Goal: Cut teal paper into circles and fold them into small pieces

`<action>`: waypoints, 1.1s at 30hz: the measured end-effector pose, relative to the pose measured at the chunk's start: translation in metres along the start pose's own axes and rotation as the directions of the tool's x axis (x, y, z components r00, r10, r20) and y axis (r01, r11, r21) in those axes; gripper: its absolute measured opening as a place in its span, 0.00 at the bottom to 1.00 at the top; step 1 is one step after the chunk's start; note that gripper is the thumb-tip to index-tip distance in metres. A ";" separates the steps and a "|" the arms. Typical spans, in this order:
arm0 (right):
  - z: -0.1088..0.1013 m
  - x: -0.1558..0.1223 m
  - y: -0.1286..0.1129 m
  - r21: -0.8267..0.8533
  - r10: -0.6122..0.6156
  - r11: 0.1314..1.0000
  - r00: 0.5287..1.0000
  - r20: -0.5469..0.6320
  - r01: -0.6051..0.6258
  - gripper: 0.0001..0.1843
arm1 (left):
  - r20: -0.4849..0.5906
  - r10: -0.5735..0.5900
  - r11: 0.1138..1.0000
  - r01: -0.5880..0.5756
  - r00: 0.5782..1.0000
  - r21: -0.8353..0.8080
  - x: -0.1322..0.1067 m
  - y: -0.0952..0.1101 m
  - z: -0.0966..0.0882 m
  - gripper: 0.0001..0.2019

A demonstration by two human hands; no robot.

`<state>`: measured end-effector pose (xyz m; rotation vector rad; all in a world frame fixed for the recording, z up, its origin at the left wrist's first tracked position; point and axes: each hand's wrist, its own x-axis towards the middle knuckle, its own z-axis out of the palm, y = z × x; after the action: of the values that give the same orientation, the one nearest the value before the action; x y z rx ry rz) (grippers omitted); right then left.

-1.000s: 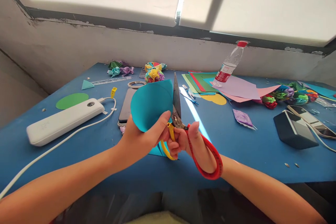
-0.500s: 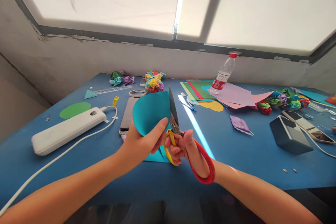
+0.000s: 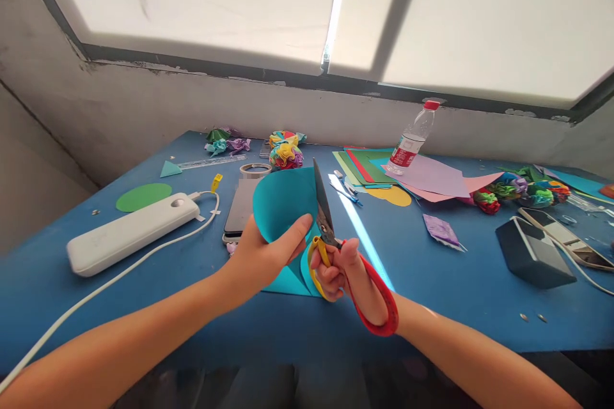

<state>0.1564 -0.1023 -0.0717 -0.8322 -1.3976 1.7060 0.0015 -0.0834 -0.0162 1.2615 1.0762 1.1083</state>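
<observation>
We hold a rounded piece of teal paper [image 3: 284, 204] up over the blue table [image 3: 432, 281] with our left hand [image 3: 261, 255], thumb pressed against its lower edge and fingers behind it, so the paper is pinched firmly. Our right hand [image 3: 343, 265] is clenched around the yellow and red handles of a pair of scissors [image 3: 330, 236], whose steel blades point up and away along the right edge of the teal paper, touching it. Whether the blades are parted we cannot tell from this angle. Beneath our hands, more teal paper offcuts [image 3: 288, 281] lie flat on the table.

To the left lies a white power bank [image 3: 132, 233] with a white cable [image 3: 119, 275] trailing toward us, and beside it a green paper circle [image 3: 142, 197]. A dark phone [image 3: 238, 214] lies just behind the teal paper, with a roll of tape [image 3: 255, 170] and a multicoloured paper flower ball [image 3: 284, 153] farther back. To the right, a clear plastic bottle with a red cap [image 3: 412, 137] stands on a spread of coloured paper sheets [image 3: 432, 176]. A dark grey box [image 3: 532, 252] sits near the right edge.
</observation>
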 end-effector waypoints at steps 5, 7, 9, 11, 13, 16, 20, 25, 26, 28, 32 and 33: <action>0.001 -0.001 -0.002 -0.004 -0.007 1.000 1.000 0.003 0.007 0.36 | -0.001 0.006 1.000 -0.006 1.000 0.030 0.001 -0.001 -0.001 0.14; 0.000 -0.001 -0.002 -0.007 -0.009 1.000 1.000 0.002 0.009 0.36 | 0.019 0.035 0.998 -0.036 0.999 0.053 0.002 -0.002 -0.003 0.15; -0.001 -0.001 -0.002 -0.035 -0.031 0.999 0.999 0.010 0.032 0.36 | 0.040 0.075 0.994 -0.078 0.996 0.081 0.002 -0.002 -0.005 0.16; -0.002 0.001 -0.003 -0.088 -0.074 0.993 0.997 0.015 0.075 0.35 | 0.057 0.123 0.987 -0.128 0.991 0.094 0.002 -0.002 -0.007 0.15; -0.002 0.004 -0.007 -0.143 -0.109 0.984 0.994 0.006 0.108 0.33 | 0.062 0.173 0.981 -0.178 0.983 0.084 0.003 -0.002 -0.009 0.16; 0.000 0.012 -0.014 -0.180 -0.103 0.979 0.994 -0.018 0.098 0.31 | 0.044 0.226 0.971 -0.228 0.973 0.064 0.007 -0.003 -0.012 0.19; 0.002 0.026 -0.021 -0.185 -0.077 0.980 0.996 -0.039 0.069 0.31 | -0.038 0.281 0.959 -0.279 0.959 0.054 0.015 -0.005 -0.018 0.20; 0.001 0.033 -0.015 -0.113 -0.050 0.993 0.995 -0.082 0.040 0.32 | -0.103 0.287 0.957 -0.280 0.952 0.080 0.022 -0.004 -0.021 0.21; 0.002 0.032 -0.013 -0.085 -0.026 0.996 0.996 -0.084 0.019 0.33 | -0.102 0.279 0.959 -0.272 0.955 0.072 0.022 -0.003 -0.020 0.21; 0.004 0.029 -0.010 -0.065 0.003 0.998 0.998 -0.069 -0.007 0.35 | -0.090 0.264 0.964 -0.259 0.960 0.062 0.021 -0.002 -0.017 0.21; 0.008 0.020 -0.009 -0.149 -0.052 0.987 0.999 0.003 0.052 0.39 | -0.077 0.200 0.973 -0.189 0.977 0.136 0.017 0.000 -0.011 0.22; 0.008 0.018 -0.008 -0.146 -0.072 0.986 0.997 0.033 0.077 0.40 | -0.078 0.194 0.973 -0.181 0.978 0.141 0.016 0.001 -0.010 0.22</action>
<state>0.1420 -0.0900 -0.0623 -0.8284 -1.5694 1.5780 -0.0054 -0.0659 -0.0158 1.4537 1.1318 1.2638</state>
